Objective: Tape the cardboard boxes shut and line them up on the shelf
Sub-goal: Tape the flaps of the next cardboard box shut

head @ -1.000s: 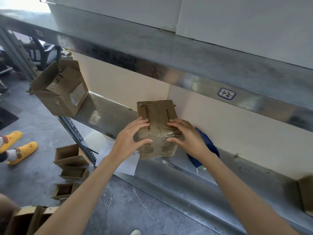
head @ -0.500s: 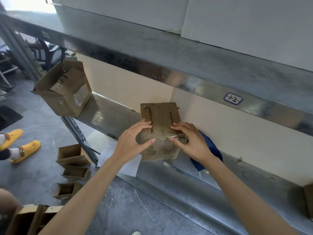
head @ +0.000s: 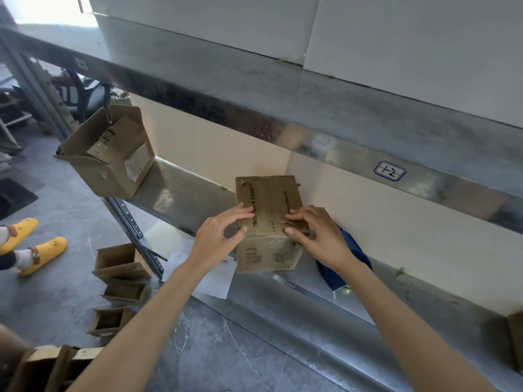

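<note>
A small brown cardboard box [head: 268,199] with printed lettering stands on the metal shelf [head: 181,190], its flaps closed and clear tape across its top and down its front. My left hand [head: 219,236] presses against the box's left side and top edge. My right hand [head: 319,236] lies with its fingers flat on the tape at the top front edge. A larger open cardboard box [head: 110,154] sits at the shelf's left end, tilted and hanging over the edge. Part of another box [head: 516,340] shows at the far right.
A blue object [head: 353,256] lies on the shelf behind my right hand. White paper [head: 212,275] hangs off the shelf's front. Several small open boxes [head: 121,264] sit on the floor at lower left. Another person's feet in yellow clogs [head: 42,253] stand left. An upper shelf [head: 311,108] overhangs.
Both hands stay on the small box. My right fingers have shifted a little along the tape at the top front edge. The view has moved slightly.
</note>
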